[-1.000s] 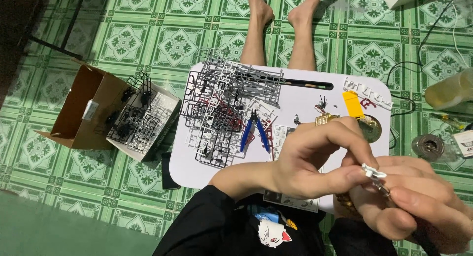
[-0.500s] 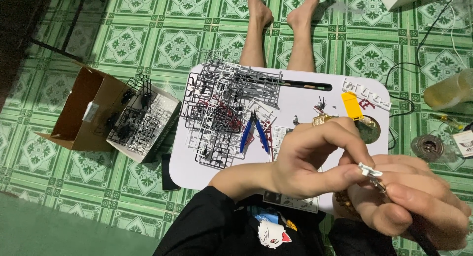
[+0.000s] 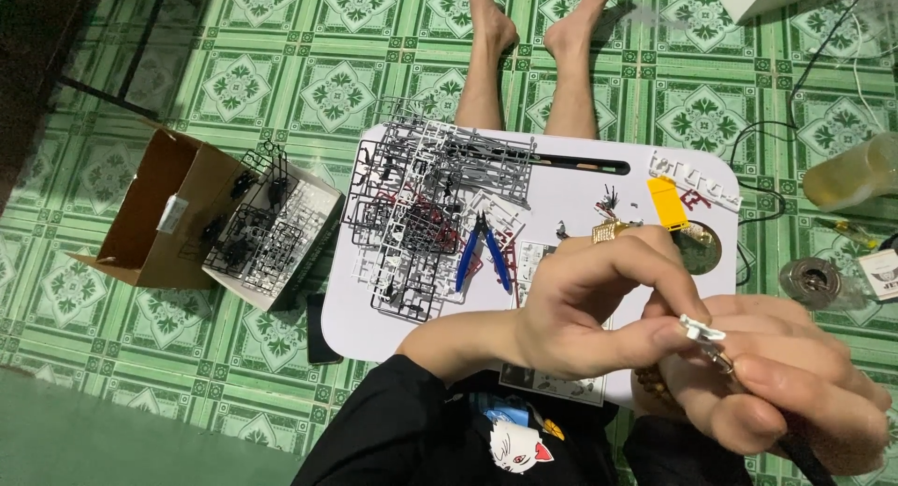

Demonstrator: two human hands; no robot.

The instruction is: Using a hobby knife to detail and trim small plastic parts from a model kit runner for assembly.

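A small white part is being pinched between thumb and fingertips of the left hand, above the near right corner of the white tabletop. A thin dark-handled tool is being gripped in the closed right hand, its tip touching the part. Grey and red part frames are being carried at the tabletop's left edge, with blue-handled nippers lying just beside them.
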